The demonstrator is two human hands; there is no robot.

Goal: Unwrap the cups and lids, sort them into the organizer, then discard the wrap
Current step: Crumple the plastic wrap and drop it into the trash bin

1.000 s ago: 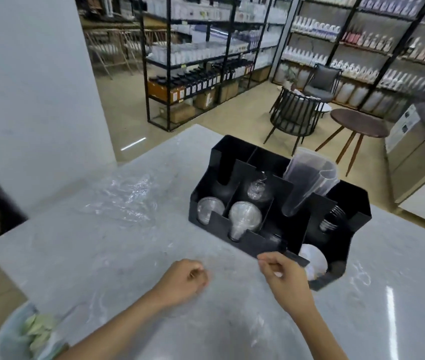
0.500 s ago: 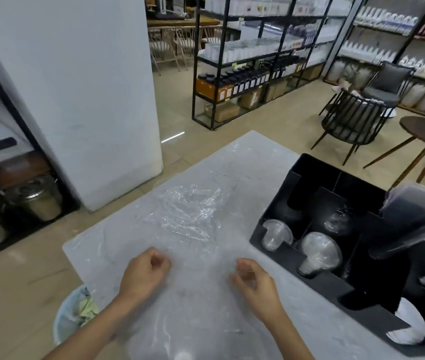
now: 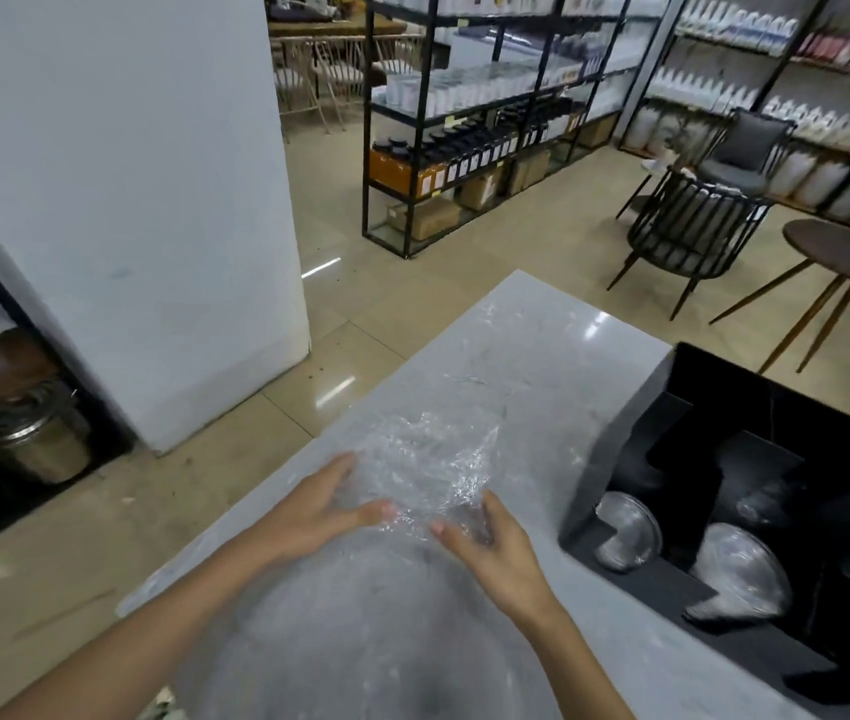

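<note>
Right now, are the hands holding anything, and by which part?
Both hands are open on the clear plastic wrap at its near edge: left hand on its left side, right hand at the right. Touching, gathering it; no closed grip visible.

Crumpled clear plastic wrap (image 3: 428, 459), lying on pale grey marble counter, near edge touched on both sides by open hands. Well to the right, black compartmented organizer (image 3: 620, 459), holding clear plastic domed lids (image 3: 740, 579) tipped on edge in front slots.

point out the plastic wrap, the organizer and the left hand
plastic wrap (image 3: 428, 454), head view, crumpled middle
organizer (image 3: 615, 459), head view, left outer wall
left hand (image 3: 318, 511), head view, back of the hand
</note>
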